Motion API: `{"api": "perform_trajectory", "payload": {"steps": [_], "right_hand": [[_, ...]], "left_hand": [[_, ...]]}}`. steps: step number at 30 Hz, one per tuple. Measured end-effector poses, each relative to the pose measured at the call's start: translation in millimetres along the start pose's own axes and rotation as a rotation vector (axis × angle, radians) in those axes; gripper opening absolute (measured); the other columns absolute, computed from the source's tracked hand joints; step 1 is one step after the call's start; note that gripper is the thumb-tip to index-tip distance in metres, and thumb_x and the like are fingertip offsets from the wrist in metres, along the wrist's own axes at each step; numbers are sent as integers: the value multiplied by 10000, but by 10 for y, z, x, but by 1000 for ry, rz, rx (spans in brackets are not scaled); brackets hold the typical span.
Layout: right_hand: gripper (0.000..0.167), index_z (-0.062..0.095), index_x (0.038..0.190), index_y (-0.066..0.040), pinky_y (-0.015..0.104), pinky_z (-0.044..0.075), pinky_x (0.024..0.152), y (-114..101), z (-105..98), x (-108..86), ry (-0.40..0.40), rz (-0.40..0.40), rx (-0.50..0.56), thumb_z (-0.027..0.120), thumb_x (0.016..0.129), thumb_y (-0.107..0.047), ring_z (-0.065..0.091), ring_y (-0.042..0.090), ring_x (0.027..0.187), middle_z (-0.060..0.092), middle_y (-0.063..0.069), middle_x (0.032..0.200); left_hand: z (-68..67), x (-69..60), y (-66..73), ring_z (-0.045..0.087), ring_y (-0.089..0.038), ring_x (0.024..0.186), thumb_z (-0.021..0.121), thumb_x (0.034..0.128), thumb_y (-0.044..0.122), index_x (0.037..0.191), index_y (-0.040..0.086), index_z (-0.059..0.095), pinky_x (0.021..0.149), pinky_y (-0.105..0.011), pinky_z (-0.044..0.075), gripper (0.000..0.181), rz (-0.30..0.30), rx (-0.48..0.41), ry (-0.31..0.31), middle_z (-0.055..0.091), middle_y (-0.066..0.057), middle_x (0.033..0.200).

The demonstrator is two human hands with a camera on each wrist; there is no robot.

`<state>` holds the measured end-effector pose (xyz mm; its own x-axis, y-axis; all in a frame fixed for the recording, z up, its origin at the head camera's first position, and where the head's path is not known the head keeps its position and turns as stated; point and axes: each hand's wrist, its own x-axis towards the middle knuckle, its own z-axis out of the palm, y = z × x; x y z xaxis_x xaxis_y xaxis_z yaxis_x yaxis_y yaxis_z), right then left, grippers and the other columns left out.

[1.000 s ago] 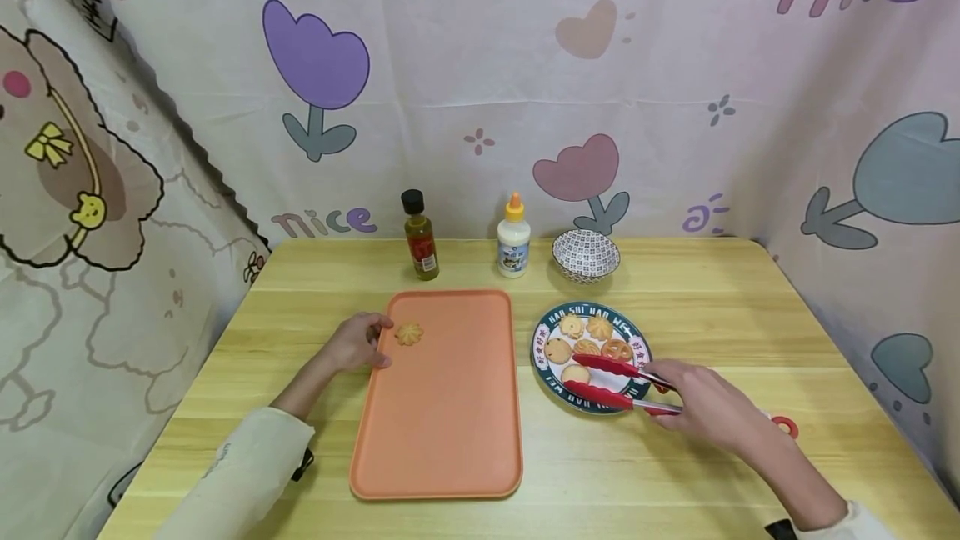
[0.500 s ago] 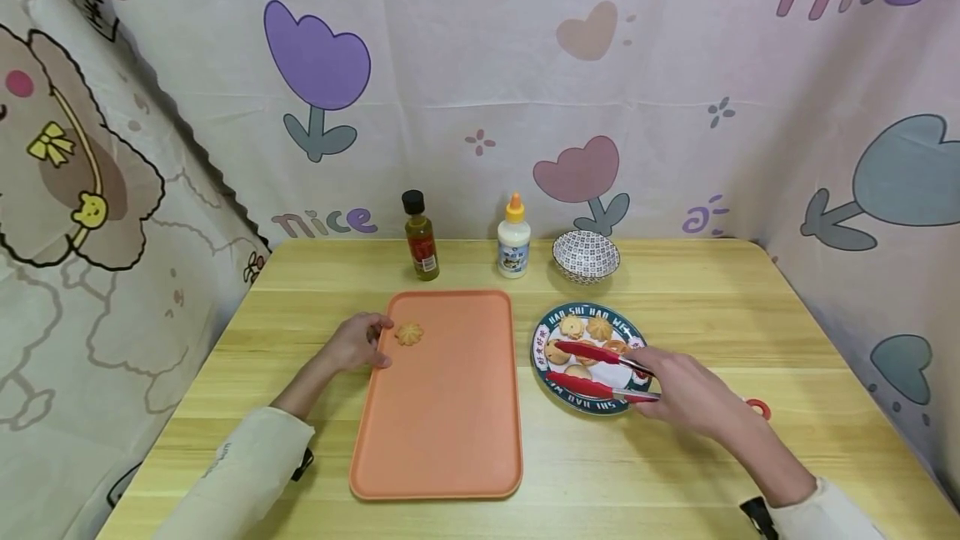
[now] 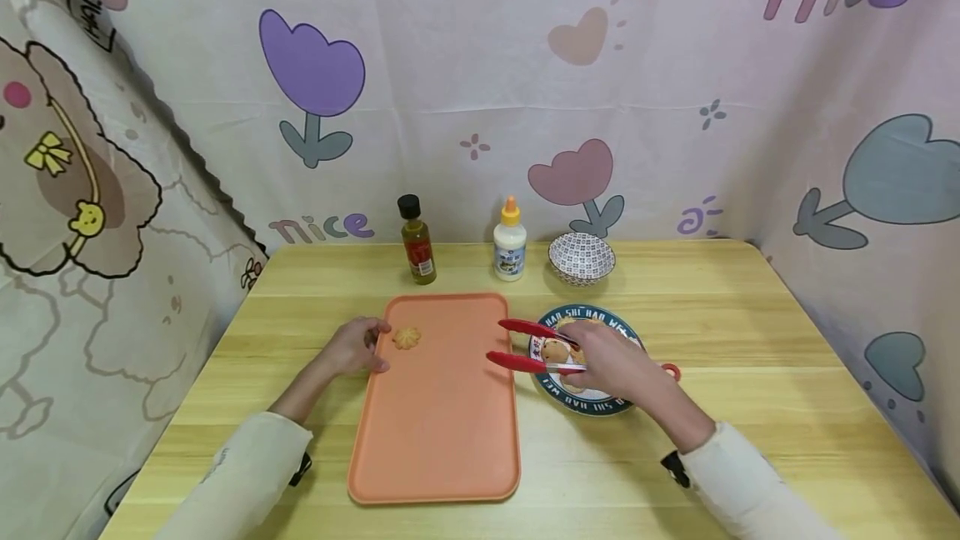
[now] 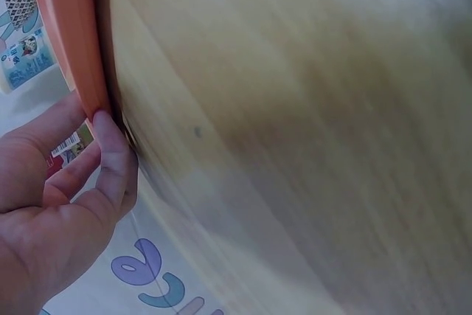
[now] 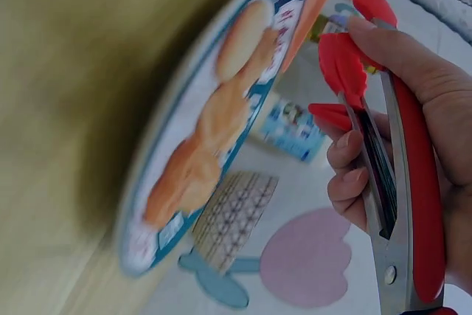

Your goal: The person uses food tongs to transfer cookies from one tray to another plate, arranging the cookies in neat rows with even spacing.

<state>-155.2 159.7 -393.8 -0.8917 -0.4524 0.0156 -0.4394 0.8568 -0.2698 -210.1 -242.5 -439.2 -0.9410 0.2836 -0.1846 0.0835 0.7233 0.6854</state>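
Note:
My left hand grips the left rim of an orange tray. In the left wrist view its thumb and fingers pinch the tray's edge. One flower-shaped cookie lies near the tray's upper left corner. My right hand holds red-tipped metal tongs. The tongs' arms are spread, and no cookie shows between them; their tips reach over the tray's right edge. Beneath that hand is a round plate with a dark green rim. Several cookies lie on it, partly hidden by the hand in the head view.
Along the back of the wooden table stand a dark-capped bottle, a white bottle with an orange nozzle and a patterned bowl. A printed curtain hangs behind.
My right hand has carried the tongs leftward from over the plate to the tray's right edge. My left hand stays at the tray's rim. The view has shifted slightly.

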Motion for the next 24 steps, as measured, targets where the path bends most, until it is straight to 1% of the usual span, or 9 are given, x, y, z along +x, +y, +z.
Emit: {"api": "perform_trajectory", "payload": {"steps": [3,7,10,13,15,18,21,24], "right_hand": [[620,608,1203,-59,384,543,795,-121,31,174,-6,-12,-1,841,687,-311,615,195,907,664,68,1081],[628,594,1218,-70,378,532,817,-255,101,369,-14,-32,-24,833,694,-321,619,209,920,656,62,1074],[613,590,1208,-65,349,525,784,-327,169,503,-17,-54,-32,832,696,-299,606,192,871,647,60,1040],[569,595,1175,-59,313,510,716,-389,235,629,-20,-72,-22,828,701,-272,575,163,801,631,50,978],[550,595,1155,-57,312,503,706,-439,273,706,-20,-88,-20,825,707,-278,566,162,796,618,41,958],[533,597,1142,-58,322,508,726,-528,319,803,-35,-101,-25,820,716,-287,577,175,826,622,42,970],[535,594,1152,-70,333,514,784,-620,352,886,-54,-104,-41,813,726,-309,596,195,905,631,44,1028],[538,588,1169,-79,334,510,838,-701,386,957,-71,-110,-45,803,741,-325,599,204,969,636,45,1073]], "left_hand": [[1,-2,-8,457,-180,750,774,728,-6,1241,-66,533,598,-253,406,570,-4,-10,-3,514,-199,1090],[-1,-3,-8,458,-184,756,772,729,-10,1248,-58,531,597,-262,415,575,-17,-22,-3,512,-193,1093],[-1,-1,-9,457,-186,759,771,728,-16,1253,-63,526,591,-264,422,581,-18,-25,0,514,-200,1104],[7,4,-13,452,-188,766,769,727,-25,1253,-65,523,587,-259,422,582,-24,-33,0,510,-205,1119],[8,-1,-12,449,-189,767,770,724,-31,1250,-64,526,586,-257,420,581,-33,-34,-1,510,-200,1118],[6,-11,-5,447,-187,767,772,724,-27,1246,-68,526,590,-259,415,579,-32,-24,-5,509,-200,1099],[8,-5,0,449,-184,761,774,720,-27,1244,-67,529,591,-259,417,580,-31,-14,-4,513,-197,1089],[13,13,0,447,-185,761,773,715,-36,1242,-59,532,590,-262,427,580,-42,-19,-1,508,-189,1077]]}}
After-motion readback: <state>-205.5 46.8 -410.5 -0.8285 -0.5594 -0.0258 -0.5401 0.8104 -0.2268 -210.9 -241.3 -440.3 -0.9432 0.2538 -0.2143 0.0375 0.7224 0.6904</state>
